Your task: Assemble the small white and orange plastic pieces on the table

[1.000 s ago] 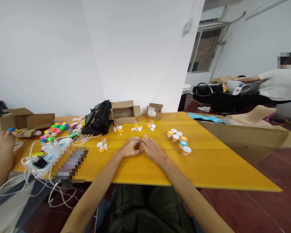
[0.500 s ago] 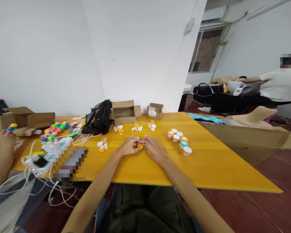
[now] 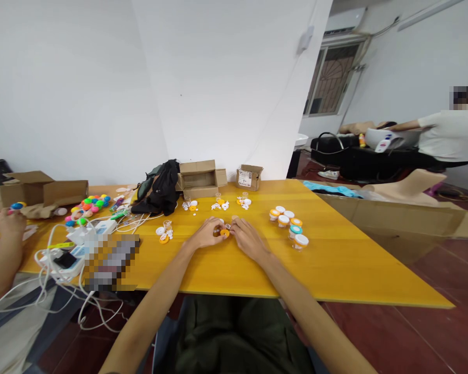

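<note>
My left hand [image 3: 206, 235] and my right hand [image 3: 248, 238] rest close together on the yellow table [image 3: 335, 259], fingers curled around a small orange lid [image 3: 224, 233] and a tiny clear piece between them. What each hand pinches is too small to name. Several small jars with orange, white and teal lids [image 3: 289, 222] stand just right of my right hand. More small jars, lids and dice-like bits [image 3: 219, 205] lie beyond my hands.
Two open cardboard boxes [image 3: 200, 179] and a black bag [image 3: 159, 189] sit at the table's far edge. Coloured balls [image 3: 88, 208], cables and a power strip [image 3: 70, 244] crowd the left. A co-worker's hand [image 3: 10, 223] holds a small ball at far left. Another person works at back right.
My hands have parted slightly, so the orange lid between them now shows. The co-worker's hand at left shifted a little.
</note>
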A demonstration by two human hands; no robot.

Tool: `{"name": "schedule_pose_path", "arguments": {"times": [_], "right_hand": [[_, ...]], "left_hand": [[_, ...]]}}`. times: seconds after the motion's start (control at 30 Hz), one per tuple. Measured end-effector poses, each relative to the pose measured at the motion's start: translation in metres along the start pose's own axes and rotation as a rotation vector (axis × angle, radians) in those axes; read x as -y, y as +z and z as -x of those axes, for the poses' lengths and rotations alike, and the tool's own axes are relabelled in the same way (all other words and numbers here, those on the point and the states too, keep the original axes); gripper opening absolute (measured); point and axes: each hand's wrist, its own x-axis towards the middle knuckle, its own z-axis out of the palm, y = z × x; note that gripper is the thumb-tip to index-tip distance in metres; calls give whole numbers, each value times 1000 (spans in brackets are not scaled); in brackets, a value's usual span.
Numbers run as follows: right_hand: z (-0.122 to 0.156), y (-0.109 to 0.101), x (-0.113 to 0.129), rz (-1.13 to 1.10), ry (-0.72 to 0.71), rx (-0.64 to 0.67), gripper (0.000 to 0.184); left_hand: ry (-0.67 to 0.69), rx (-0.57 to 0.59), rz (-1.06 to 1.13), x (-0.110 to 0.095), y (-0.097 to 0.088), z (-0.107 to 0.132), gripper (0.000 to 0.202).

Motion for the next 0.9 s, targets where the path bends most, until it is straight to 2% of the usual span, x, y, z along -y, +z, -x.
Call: {"name": "schedule_pose_path", "arguments": {"times": [0.17,0.37,0.53,0.7,0.8,0.9], "right_hand": [[0,-2,1,-37,7,-34,20],[-2,-11,4,-215,59,-91,21],[-1,-14,7,-302,12,-96,23],[-1,-13,5,-301,24,-112,19],[-2,-14,4,-261,72,-163,15],[-2,-14,2,-214,105,-192,13]], "left_hand": [[-7,-35,58,1,1,0,10],[2,-100,89,0,2,-2,12],[19,-137,137,0,3,-2,13],[-5,-122,167,1,4,-1,16],[-16,-99,128,2,4,-1,18],[17,-41,54,3,4,-1,12]]}}
